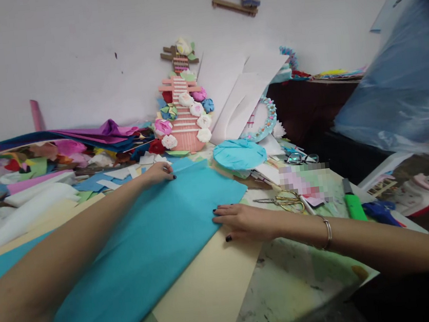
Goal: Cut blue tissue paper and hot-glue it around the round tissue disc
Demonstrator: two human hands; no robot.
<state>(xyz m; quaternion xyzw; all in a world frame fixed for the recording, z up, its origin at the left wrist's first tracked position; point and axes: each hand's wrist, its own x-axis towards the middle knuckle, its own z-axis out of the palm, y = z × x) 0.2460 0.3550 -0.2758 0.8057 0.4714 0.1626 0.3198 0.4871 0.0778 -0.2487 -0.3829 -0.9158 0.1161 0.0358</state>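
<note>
A large sheet of turquoise paper (pixel 157 235) lies slantwise across the table, over a cream sheet of card (pixel 209 290). At its far left edge, my left hand (pixel 158 172) has its fingers curled together on the paper. My right hand (pixel 240 221) rests at the near right edge, fingers stretched out flat on the turquoise paper and thumb apart on the cream card. Just beyond the paper's far end is a round turquoise paper-covered disc (pixel 239 154). Gold-handled scissors (pixel 289 201) lie beyond my right hand.
A pink paper-flower-covered lute-shaped craft (pixel 184 118) leans against the wall. Stacked coloured paper (pixel 80 137) and scraps crowd the left. On the right are glasses (pixel 302 158), a green marker (pixel 354 204) and blue-handled scissors (pixel 383 212). A translucent blue plastic bag (pixel 395 83) stands beyond.
</note>
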